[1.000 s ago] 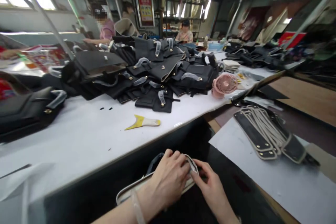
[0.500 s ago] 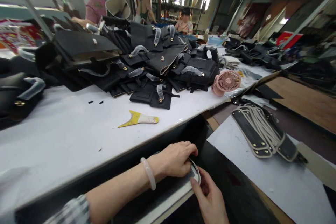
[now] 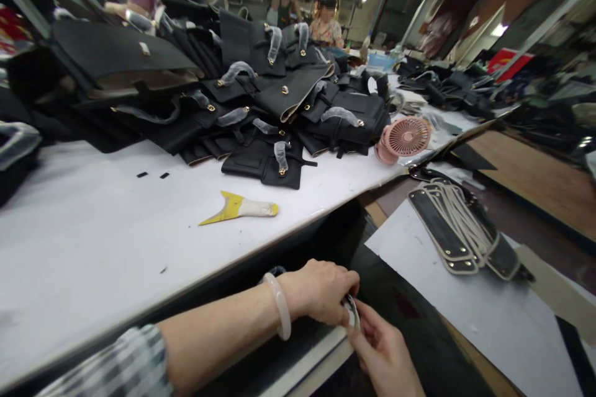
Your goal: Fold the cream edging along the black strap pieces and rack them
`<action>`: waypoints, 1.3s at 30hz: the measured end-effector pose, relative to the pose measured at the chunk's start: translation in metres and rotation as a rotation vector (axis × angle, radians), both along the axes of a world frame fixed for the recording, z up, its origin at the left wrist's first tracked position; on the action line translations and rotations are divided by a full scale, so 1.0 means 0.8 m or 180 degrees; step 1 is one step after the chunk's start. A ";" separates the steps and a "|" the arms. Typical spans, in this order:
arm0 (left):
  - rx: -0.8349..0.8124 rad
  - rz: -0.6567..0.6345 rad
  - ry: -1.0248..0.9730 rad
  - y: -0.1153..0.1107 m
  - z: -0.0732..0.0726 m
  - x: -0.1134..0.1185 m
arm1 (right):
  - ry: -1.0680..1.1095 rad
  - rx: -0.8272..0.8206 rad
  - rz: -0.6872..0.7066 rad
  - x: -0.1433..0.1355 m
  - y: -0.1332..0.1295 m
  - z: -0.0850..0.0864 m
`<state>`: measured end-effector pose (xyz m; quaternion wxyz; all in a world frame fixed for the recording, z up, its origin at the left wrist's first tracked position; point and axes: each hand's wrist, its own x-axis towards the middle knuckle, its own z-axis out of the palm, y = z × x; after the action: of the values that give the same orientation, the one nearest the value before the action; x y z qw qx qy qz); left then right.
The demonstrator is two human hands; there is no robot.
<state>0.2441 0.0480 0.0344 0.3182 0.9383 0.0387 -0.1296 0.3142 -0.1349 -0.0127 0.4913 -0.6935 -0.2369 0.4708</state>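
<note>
Cream-edged piece (image 3: 321, 347): held low in the view, at five o'clock from centre, running off toward eight o'clock from the fingertips; could twist or spring back if pinched unevenly.
Left hand (image 3: 321, 288): curled over the upper end of the piece with bent fingers, apparently gripping the edge.
Right hand (image 3: 386, 347): gripping the same end between thumb and fingers; might slip through crowding so close to the left hand.
Pinch point: shadowed and partly covered, so hard to read in detail.
White bracelet (image 3: 279, 307): worn just behind the left hand; might scuff the piece with a dropped wrist.
Yellow-and-white forked tool (image 3: 239, 206): lying at ten o'clock from the hands on the white surface (image 3: 93, 211); could be knocked by a careless reach.
Cream-piped straps (image 3: 454, 229): stacked at two o'clock; could slide apart if nudged.
Black bags (image 3: 261, 99): heaped at eleven o'clock; might slump if tugged from below.
</note>
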 end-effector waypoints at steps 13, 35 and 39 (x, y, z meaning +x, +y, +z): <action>-0.0421 0.0086 0.0013 0.004 -0.010 -0.007 | 0.0044 -0.0079 0.0226 0.011 -0.005 0.011; -0.1128 0.0210 0.0180 0.024 -0.008 -0.029 | -0.0349 -0.0154 -0.0186 -0.002 -0.015 -0.024; -0.1554 0.0296 0.0389 0.033 -0.005 -0.031 | -0.0436 -0.0231 -0.0094 0.005 -0.007 -0.015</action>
<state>0.2194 0.0746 0.0300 0.5380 0.8213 0.0685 -0.1768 0.3182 -0.1406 -0.0247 0.4554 -0.7449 -0.2424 0.4231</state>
